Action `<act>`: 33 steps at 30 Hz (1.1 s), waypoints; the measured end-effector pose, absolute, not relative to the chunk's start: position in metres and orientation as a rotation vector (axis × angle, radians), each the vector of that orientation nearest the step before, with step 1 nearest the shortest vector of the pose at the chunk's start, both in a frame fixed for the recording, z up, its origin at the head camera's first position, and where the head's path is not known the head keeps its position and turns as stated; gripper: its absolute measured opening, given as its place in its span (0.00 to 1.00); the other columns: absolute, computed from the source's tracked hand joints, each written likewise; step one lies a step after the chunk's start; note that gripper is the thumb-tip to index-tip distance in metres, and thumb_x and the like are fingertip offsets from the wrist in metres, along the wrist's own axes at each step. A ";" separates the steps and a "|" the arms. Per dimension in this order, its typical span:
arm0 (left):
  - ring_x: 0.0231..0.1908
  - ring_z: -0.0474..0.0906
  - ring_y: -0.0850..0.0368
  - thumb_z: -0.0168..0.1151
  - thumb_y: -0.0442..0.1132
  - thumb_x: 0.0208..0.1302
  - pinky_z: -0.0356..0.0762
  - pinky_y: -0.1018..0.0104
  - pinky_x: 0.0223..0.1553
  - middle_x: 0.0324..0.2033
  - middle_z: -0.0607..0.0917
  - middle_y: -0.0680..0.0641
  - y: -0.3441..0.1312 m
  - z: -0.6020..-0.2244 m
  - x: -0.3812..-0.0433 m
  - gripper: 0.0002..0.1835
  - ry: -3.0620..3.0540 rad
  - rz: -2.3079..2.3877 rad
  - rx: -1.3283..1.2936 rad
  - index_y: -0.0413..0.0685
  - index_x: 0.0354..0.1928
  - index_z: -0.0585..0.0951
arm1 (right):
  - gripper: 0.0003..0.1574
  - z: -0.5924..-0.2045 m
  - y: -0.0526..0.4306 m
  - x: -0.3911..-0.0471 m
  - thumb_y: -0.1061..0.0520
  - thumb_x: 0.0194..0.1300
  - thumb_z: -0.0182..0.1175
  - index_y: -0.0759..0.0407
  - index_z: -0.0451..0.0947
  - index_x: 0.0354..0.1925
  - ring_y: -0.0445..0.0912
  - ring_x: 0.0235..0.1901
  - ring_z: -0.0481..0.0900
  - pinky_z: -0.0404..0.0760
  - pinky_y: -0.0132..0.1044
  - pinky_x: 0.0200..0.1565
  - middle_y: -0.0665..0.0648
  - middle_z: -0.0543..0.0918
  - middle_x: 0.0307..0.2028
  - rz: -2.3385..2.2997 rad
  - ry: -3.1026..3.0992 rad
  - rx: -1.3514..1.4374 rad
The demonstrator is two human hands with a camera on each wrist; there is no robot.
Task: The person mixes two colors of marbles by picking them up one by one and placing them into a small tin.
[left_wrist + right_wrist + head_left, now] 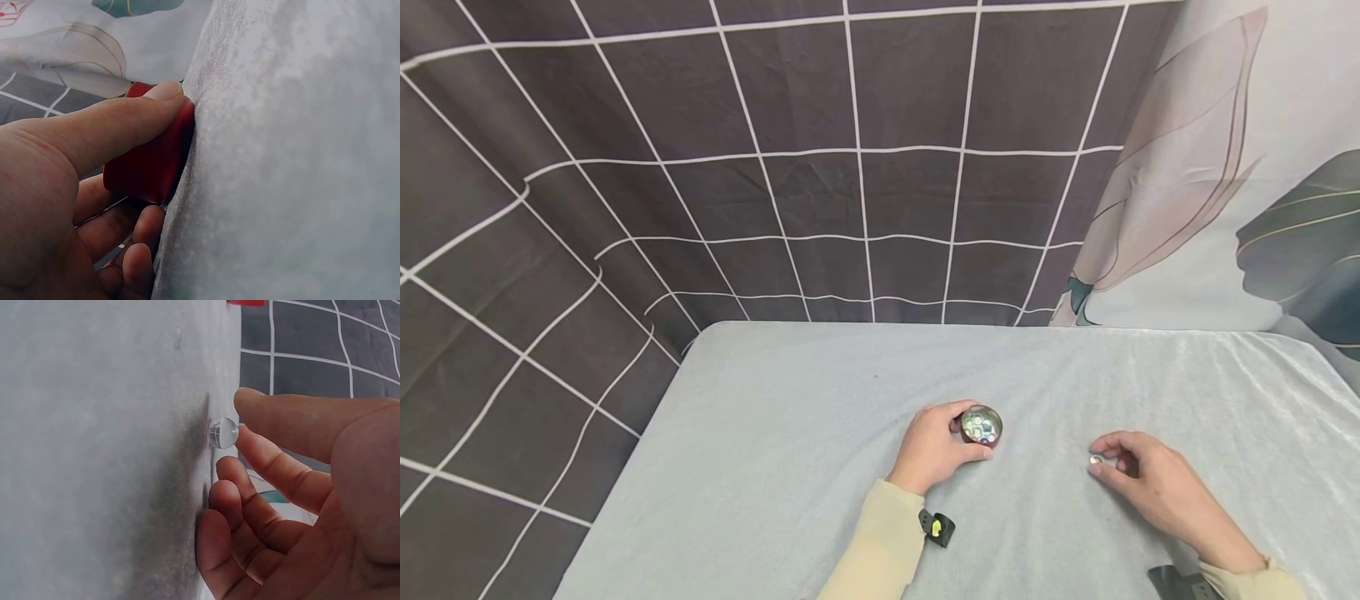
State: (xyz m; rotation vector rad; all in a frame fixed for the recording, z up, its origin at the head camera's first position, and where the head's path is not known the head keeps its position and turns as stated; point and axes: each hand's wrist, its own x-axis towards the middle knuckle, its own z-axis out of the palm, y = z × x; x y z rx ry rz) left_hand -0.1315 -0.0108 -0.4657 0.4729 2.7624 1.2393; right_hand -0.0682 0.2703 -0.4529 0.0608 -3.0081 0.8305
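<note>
My left hand (934, 446) grips a small round red cup (147, 162), thumb on the near side and fingers round the far side. From the head view its top is open, with several clear glass marbles (981, 427) inside. To the right, my right hand (1161, 483) has its thumb and index fingertips at a single clear glass marble (223, 432), low against the cloth. The other fingers of that hand curl loosely, their tips close to the cloth.
A pale grey velvety cloth (760, 467) covers the table and shows soft folds. Dark curtain fabric with white grid lines (910, 200) hangs behind and to the left. White leaf-patterned fabric (1195, 275) hangs at the back right.
</note>
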 end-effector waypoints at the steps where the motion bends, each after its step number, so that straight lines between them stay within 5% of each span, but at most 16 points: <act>1: 0.47 0.80 0.63 0.83 0.48 0.45 0.74 0.66 0.53 0.45 0.87 0.59 -0.011 -0.466 -0.131 0.31 2.761 1.240 0.472 0.59 0.56 0.85 | 0.11 -0.453 0.270 -0.069 0.56 0.60 0.71 0.57 0.84 0.40 0.37 0.28 0.69 0.70 0.35 0.30 0.48 0.78 0.30 0.829 -3.015 0.059; 33: 0.44 0.78 0.65 0.83 0.48 0.45 0.74 0.66 0.51 0.44 0.87 0.59 -0.011 -0.464 -0.130 0.30 2.747 1.259 0.451 0.60 0.55 0.86 | 0.11 -0.454 0.270 -0.072 0.57 0.59 0.73 0.55 0.83 0.40 0.40 0.30 0.69 0.69 0.36 0.31 0.49 0.75 0.30 0.790 -3.050 0.129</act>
